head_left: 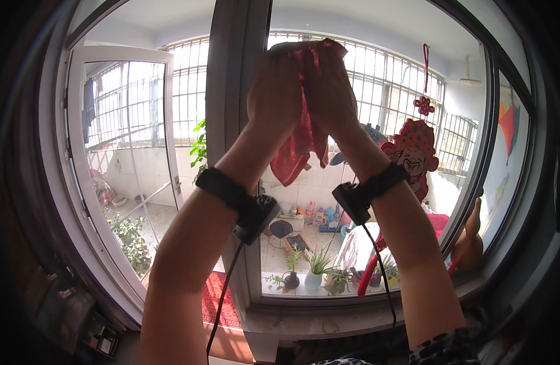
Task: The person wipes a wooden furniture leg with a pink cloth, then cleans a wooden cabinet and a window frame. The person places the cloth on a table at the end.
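Note:
Both hands are raised side by side in front of the window pane (375,109), near its upper left corner. A red cloth (291,159) lies under them and hangs below in folds. My left hand (276,93) presses on the cloth's left part, close to the grey window frame (238,137). My right hand (332,91) has the cloth's right part bunched beneath it, and a corner sticks out above the fingers. The fingertips are dark and partly hidden. A black strap with a small device and a cable is on each wrist.
A red hanging decoration (416,155) with a laughing face is at the right. Potted plants (314,278) stand behind the glass above the inner sill (325,321). A gourd (471,242) stands at the right corner. The glazed door (170,114) at left is ajar.

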A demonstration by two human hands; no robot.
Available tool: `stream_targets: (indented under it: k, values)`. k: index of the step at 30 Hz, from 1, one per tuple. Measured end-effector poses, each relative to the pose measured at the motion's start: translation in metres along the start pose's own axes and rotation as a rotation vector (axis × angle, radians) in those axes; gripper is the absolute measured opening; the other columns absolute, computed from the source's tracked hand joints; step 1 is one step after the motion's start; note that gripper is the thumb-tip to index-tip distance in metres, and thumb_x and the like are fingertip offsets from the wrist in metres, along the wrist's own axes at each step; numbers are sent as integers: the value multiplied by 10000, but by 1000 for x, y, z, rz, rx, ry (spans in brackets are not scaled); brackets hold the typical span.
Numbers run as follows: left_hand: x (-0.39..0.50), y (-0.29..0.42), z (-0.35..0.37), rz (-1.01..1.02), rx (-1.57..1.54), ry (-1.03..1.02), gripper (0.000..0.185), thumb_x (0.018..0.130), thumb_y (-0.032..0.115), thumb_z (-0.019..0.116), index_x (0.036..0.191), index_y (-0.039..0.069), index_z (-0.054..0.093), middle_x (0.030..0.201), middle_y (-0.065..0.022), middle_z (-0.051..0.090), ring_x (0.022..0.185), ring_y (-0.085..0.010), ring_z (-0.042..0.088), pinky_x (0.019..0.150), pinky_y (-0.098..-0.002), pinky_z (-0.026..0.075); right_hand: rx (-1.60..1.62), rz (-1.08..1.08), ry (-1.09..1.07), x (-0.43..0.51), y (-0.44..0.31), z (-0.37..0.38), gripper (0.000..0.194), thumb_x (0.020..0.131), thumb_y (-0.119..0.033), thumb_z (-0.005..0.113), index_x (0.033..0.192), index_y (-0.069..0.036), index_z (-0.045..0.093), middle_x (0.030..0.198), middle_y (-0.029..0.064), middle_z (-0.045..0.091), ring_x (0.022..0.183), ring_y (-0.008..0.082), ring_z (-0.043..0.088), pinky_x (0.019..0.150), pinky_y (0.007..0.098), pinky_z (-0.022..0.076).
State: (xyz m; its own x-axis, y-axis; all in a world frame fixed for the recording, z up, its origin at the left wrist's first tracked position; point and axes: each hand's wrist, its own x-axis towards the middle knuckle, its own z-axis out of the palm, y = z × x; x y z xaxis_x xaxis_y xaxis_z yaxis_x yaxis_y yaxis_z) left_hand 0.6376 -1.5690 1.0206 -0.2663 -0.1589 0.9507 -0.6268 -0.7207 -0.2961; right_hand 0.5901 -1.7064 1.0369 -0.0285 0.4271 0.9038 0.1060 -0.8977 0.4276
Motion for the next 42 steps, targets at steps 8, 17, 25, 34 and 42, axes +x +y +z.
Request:
stream_targets:
  k: [8, 17, 25, 34, 42]
  values:
    - [-131, 99, -49, -332, -286, -310, 526, 880, 109, 536, 1327, -153, 444, 1325, -316, 488, 1207, -469, 468, 1081, -507, 343, -146, 326, -202, -153, -103, -40, 565, 901, -187, 586, 1359, 94, 412, 1442, 336, 366, 1358, 463, 387, 1079, 519, 386]
    - [-15, 41, 15, -17, -187, -160, 381, 958, 185, 513, 1319, 73, 560, 1481, -182, 439, 1375, -392, 362, 1077, -568, 334, -157, 376, 71, -47, -20, -22, 594, 948, -228, 587, 1340, 166, 378, 1429, 444, 296, 1374, 576, 280, 1137, 604, 252]
    - [77, -3, 48, -85, -192, -137, 528, 1027, 320, 418, 1527, 158, 371, 1594, -108, 317, 1461, -302, 298, 1175, -481, 285, -418, 121, 120, 27, 47, -7, 641, 970, -404, 520, 1404, 64, 462, 1440, 356, 407, 1374, 511, 353, 1164, 573, 251]
    - [194, -53, 114, -37, 121, 220, 589, 1015, 562, 362, 1544, 304, 338, 1579, -118, 346, 1412, -359, 386, 1146, -553, 302, -440, -160, 226, 149, 158, -9, 741, 925, -569, 511, 1453, -52, 458, 1542, 260, 315, 1372, 422, 383, 1148, 480, 322]
    - [284, 55, 113, -177, 14, -193, 636, 1038, 381, 316, 1587, 101, 160, 1651, -164, 140, 1512, -367, 172, 1212, -539, 198, -669, -99, -141, 174, 262, -88, 683, 1018, -470, 354, 1477, 36, 367, 1558, 286, 296, 1467, 440, 233, 1203, 555, 185]
